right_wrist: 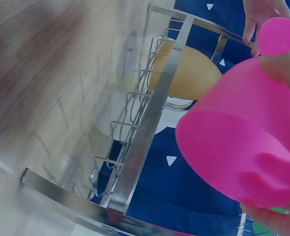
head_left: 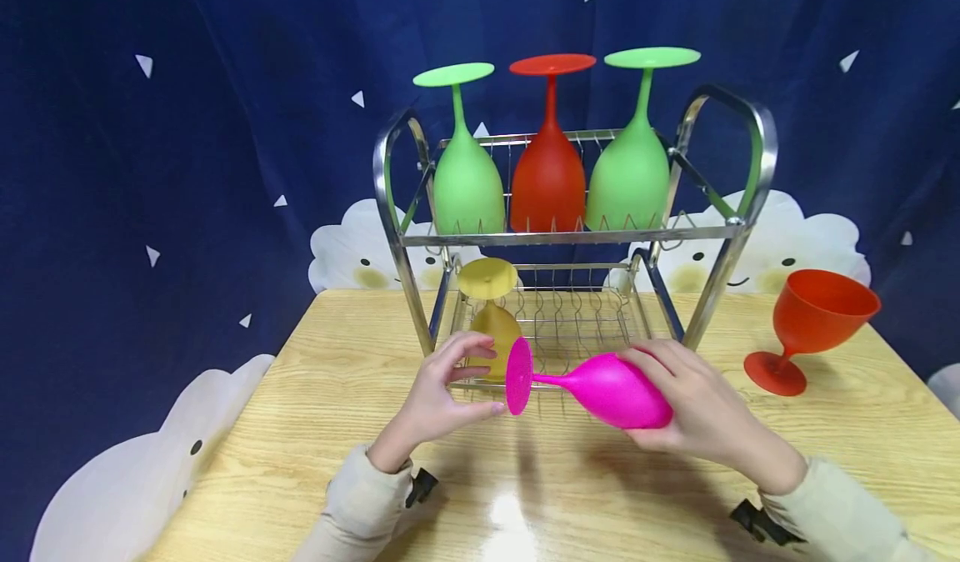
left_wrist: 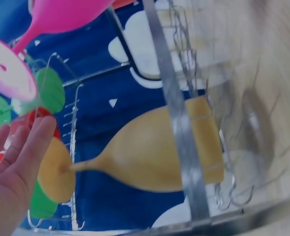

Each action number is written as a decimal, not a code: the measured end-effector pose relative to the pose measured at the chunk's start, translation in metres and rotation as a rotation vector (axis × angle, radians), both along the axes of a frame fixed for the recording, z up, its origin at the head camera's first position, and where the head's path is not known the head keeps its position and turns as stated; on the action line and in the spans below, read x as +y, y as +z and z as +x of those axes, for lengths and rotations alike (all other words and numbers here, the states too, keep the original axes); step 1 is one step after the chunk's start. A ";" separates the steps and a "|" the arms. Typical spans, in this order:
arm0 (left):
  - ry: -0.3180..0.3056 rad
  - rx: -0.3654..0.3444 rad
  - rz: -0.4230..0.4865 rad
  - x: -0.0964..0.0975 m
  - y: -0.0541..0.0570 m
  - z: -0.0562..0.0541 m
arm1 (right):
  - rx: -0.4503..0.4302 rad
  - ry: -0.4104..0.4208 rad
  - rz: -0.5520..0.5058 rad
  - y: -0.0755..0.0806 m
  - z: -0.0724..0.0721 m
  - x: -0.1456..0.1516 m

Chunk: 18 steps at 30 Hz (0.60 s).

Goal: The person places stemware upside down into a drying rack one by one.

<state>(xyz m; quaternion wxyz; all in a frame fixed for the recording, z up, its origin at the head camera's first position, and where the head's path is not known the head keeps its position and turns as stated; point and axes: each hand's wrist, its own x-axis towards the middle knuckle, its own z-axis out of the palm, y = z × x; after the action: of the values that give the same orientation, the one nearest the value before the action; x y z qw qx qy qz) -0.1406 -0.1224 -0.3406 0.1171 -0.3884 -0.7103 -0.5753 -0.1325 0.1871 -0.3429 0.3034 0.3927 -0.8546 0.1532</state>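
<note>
A pink goblet (head_left: 613, 389) lies sideways in the air before the rack, its foot pointing left and its mouth right. My right hand (head_left: 690, 399) grips it around the bowl near the rim; the right wrist view looks into its hollow mouth. My left hand (head_left: 442, 391) is beside the foot with fingers spread and thumb apart, holding nothing. Just behind the left hand, a yellow goblet (head_left: 495, 325) stands upside down on the lower tier of the metal dish rack (head_left: 570, 237). In the left wrist view the yellow goblet (left_wrist: 145, 150) shows behind the rack's front bar.
On the upper tier stand two green goblets (head_left: 468, 183) with a red goblet (head_left: 549, 178) between them, all upside down. Another red goblet (head_left: 825, 312) stands upright on the wooden table (head_left: 300, 437) at the right. A dark blue curtain (head_left: 187, 170) hangs behind.
</note>
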 end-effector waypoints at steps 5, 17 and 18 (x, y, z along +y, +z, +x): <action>0.112 0.049 0.008 -0.015 -0.008 -0.009 | -0.032 -0.020 -0.064 -0.007 0.002 0.004; 0.333 0.222 0.265 -0.043 0.007 -0.016 | -0.077 -0.035 -0.227 -0.020 0.002 0.005; 0.353 0.216 0.281 -0.045 0.008 -0.017 | -0.078 -0.032 -0.237 -0.022 0.001 0.005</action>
<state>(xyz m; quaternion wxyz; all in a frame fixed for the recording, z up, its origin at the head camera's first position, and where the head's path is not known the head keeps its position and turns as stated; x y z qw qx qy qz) -0.1579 -0.1676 -0.3326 0.3438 -0.2973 -0.6635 -0.5943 -0.1311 0.1924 -0.3650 0.3169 0.3340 -0.8478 0.2634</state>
